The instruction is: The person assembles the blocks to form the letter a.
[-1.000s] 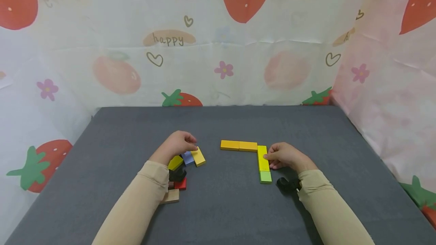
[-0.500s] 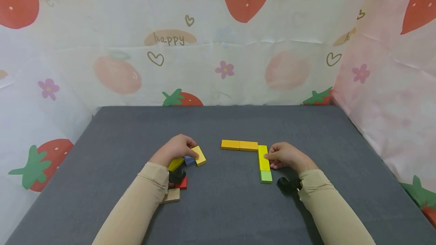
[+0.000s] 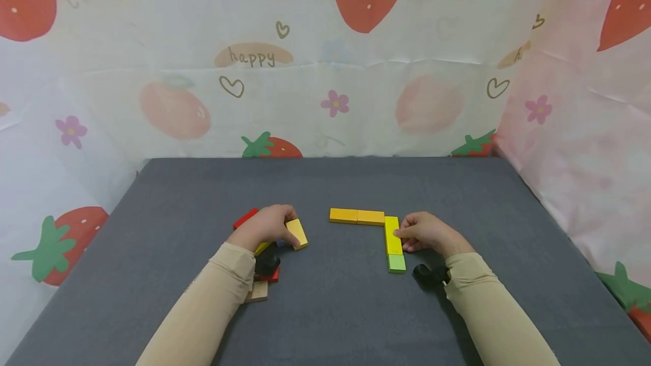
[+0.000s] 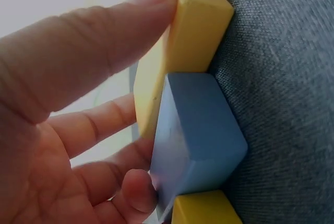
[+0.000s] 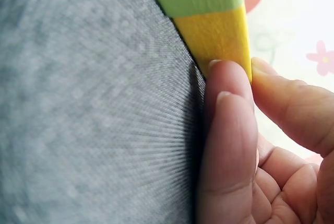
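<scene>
My left hand (image 3: 267, 227) grips a pale yellow block (image 3: 298, 232) lying on the grey cloth, thumb at its near side and fingers reaching round the far side. Against that block sits a blue block (image 4: 201, 125), mostly covered by the hand in the head view; a darker yellow block (image 4: 203, 208) adjoins it. On the right, my right hand (image 3: 427, 232) holds the side of a bright yellow block (image 3: 393, 239), with the thumb at its upper edge and fingertips against its side. A green block (image 3: 396, 264) touches this block's near end.
Two orange-yellow blocks (image 3: 357, 217) lie end to end, meeting the far end of the bright yellow one in an angled line. Around my left wrist are a red block (image 3: 246, 218), another red block (image 3: 273, 275) and a plain wood block (image 3: 257, 291). Printed cloth (image 3: 366, 117) stands behind.
My left hand has come down round the pale yellow block, its thumb moving to the near side, and the far red block now shows. The right hand stays put.
</scene>
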Motion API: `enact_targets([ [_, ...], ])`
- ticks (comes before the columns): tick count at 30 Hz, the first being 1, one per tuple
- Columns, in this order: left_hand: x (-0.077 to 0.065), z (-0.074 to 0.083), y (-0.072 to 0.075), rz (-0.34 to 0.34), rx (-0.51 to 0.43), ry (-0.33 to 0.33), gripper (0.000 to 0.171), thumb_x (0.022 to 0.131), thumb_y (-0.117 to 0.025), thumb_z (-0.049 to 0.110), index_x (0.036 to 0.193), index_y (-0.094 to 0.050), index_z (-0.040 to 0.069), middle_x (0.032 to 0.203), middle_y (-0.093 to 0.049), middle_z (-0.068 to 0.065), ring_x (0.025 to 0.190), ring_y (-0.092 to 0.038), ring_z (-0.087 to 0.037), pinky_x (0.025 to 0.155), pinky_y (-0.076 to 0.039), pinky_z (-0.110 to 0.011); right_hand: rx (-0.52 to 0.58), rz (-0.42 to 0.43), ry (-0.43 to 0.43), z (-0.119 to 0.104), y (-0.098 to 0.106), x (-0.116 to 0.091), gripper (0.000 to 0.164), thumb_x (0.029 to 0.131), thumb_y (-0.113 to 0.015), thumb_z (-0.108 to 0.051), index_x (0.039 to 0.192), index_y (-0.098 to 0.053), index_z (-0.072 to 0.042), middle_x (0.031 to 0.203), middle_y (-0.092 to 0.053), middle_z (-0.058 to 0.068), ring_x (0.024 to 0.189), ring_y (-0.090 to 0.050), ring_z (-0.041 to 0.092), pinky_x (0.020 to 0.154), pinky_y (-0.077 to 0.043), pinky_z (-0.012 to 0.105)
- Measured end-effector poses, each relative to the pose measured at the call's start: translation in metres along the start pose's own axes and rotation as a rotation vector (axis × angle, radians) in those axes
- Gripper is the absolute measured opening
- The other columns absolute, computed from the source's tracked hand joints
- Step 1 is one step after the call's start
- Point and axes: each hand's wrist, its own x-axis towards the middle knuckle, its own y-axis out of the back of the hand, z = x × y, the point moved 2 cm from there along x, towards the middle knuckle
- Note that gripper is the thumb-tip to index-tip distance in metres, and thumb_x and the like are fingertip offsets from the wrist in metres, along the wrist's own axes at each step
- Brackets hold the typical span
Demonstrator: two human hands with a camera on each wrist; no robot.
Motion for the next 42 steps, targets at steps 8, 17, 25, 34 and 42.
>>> enact_targets([
  [8, -0.003, 0.003, -0.001, 0.018, -0.024, -0.005, 0.044, 0.067, -0.081, 0.025, 0.101, -0.056, 0.011, 0.094, -0.057, -0.004, 0.081, -0.051, -0.018, 0.067, -0.046, -0.029, 0.0, -0.001, 0.0, 0.0, -0.001, 0.001, 0.018, 0.085, -0.065, -0.019, 0.083, -0.056, -0.004, 0.073, -0.057, 0.007, 0.058, -0.056, 0.015, 0.058, -0.05, 0.026],
  [17, -0.008, 0.0, 0.003, 0.051, -0.115, 0.007, 0.03, 0.075, -0.075, 0.018, 0.102, -0.065, 0.011, 0.096, -0.059, -0.003, 0.088, -0.052, -0.02, 0.074, -0.047, -0.033, -0.002, 0.007, -0.028, -0.001, -0.002, 0.0, 0.018, 0.085, -0.065, -0.021, 0.084, -0.057, -0.005, 0.073, -0.058, 0.007, 0.057, -0.056, 0.014, 0.058, -0.051, 0.025],
  [25, -0.011, 0.006, 0.006, 0.031, -0.283, 0.03, 0.015, 0.08, -0.069, 0.014, 0.095, -0.064, 0.011, 0.089, -0.059, -0.004, 0.075, -0.056, -0.018, 0.066, -0.047, -0.03, -0.012, 0.001, -0.013, 0.0, 0.0, 0.0, 0.019, 0.085, -0.065, -0.021, 0.084, -0.057, -0.004, 0.073, -0.057, 0.007, 0.057, -0.056, 0.015, 0.058, -0.051, 0.026],
  [34, -0.016, 0.016, -0.001, 0.032, -0.251, 0.021, 0.016, 0.088, -0.06, 0.013, 0.103, -0.055, 0.012, 0.083, -0.059, -0.005, 0.071, -0.06, -0.018, 0.063, -0.047, -0.029, -0.009, 0.013, -0.024, 0.0, 0.0, 0.001, 0.019, 0.084, -0.066, -0.021, 0.083, -0.057, -0.005, 0.073, -0.058, 0.007, 0.057, -0.056, 0.014, 0.058, -0.051, 0.026],
  [42, -0.024, 0.035, -0.003, 0.052, -0.183, -0.03, 0.027, 0.082, -0.06, 0.008, 0.107, -0.06, 0.016, 0.093, -0.058, -0.003, 0.075, -0.052, -0.018, 0.062, -0.045, -0.028, 0.014, -0.01, 0.003, -0.002, 0.0, -0.004, 0.017, 0.085, -0.064, -0.019, 0.084, -0.057, -0.003, 0.072, -0.057, 0.007, 0.056, -0.056, 0.015, 0.057, -0.051, 0.026],
])
